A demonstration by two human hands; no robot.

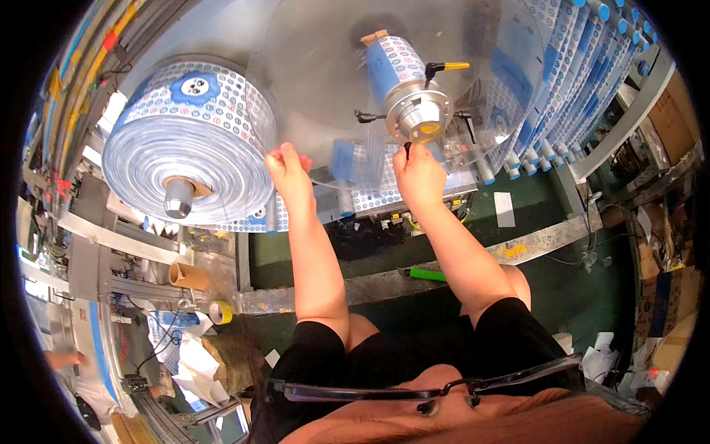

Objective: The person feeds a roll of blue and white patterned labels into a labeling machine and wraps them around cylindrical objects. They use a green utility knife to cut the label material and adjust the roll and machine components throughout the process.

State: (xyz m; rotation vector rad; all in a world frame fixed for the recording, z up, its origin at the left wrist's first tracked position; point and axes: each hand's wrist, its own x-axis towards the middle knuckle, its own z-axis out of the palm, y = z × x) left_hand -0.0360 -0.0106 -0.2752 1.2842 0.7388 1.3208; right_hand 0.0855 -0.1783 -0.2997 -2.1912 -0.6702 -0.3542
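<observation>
A large clear disc (318, 96) stands in front of me, with a metal hub (418, 111) at its middle. Several black lever handles stick out of the hub, one with a yellow strip. My right hand (421, 180) is closed around a black lever handle (407, 148) just below the hub. At the disc's lower left rim is my left hand (291, 177), its fingers curled and closed on the edge. Behind the disc, a small roll of printed blue and white film (398, 66) sits on the hub's shaft.
Left of the disc is a big roll of printed film (192, 140) on a metal core. Film webs (562, 89) run over several rollers at the right. A metal beam (355, 291) crosses below my arms, with a green-handled tool (427, 274) on it. Yellow tape (220, 312) lies left.
</observation>
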